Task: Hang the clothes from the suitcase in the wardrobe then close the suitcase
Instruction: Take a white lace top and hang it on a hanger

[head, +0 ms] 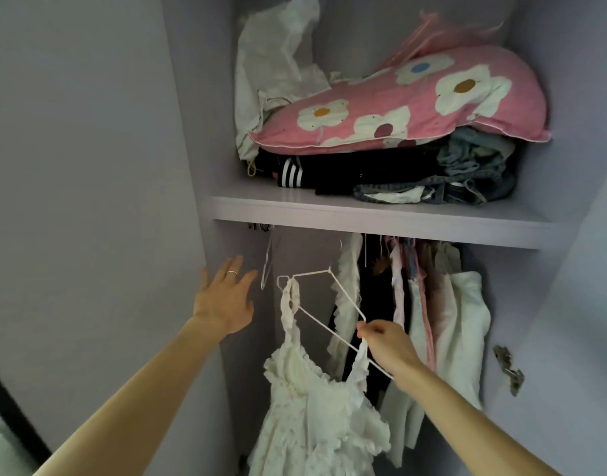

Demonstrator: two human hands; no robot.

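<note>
Pinching tilted wire hanger [346, 294] with frilly white dress [312, 400] in right hand [388, 341], hook end up-left below shelf [363, 218]; left hand [223, 300] open.

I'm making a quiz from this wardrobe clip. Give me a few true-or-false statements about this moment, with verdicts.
1. The right hand pinches the white hanger that carries the white ruffled dress. True.
2. The left hand grips a second hanger. False: it is open and holds nothing.
3. The pink flowered pillow lies on dark clothes on the shelf. True.
4. The dress's hanger is already hooked on the rail. False: it is tilted in the hand and hooked on nothing.
5. Nothing hangs below the shelf. False: several garments hang there, to the right.
</note>
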